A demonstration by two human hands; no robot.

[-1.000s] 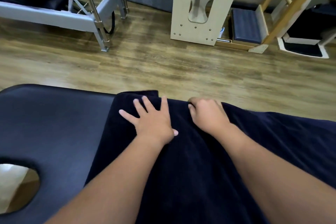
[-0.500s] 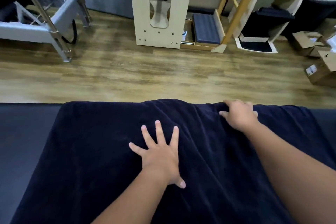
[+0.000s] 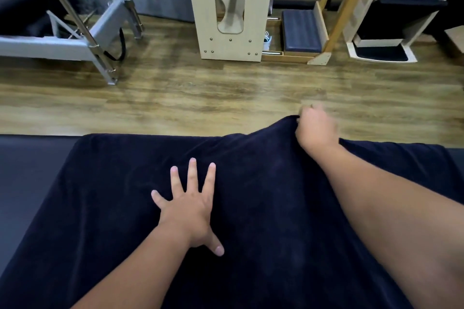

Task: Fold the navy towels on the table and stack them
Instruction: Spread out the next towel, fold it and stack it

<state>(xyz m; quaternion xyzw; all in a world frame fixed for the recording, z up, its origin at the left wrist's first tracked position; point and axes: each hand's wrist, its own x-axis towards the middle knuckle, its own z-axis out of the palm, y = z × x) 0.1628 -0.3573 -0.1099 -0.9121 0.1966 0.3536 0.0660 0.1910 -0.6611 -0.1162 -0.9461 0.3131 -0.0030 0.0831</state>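
Note:
A navy towel (image 3: 105, 198) lies spread across the dark padded table (image 3: 27, 178), covering most of it. My left hand (image 3: 190, 206) presses flat on the towel's middle with its fingers spread wide. At the far edge of the towel my right hand (image 3: 316, 130) grips the cloth and lifts it, so the fabric rises into a peak there. The right hand is blurred by motion. Both forearms reach in from the bottom of the view and hide part of the towel.
Beyond the table's far edge lies a wooden floor (image 3: 200, 98). A grey metal frame (image 3: 75, 45) stands at the back left, a pale wooden box (image 3: 231, 7) in the middle, and a wooden ladder (image 3: 346, 7) with padded pieces at the back right.
My right hand moved right along the towel's far edge and now lifts it off the table. My left hand slid back from the far edge to the towel's middle, staying flat.

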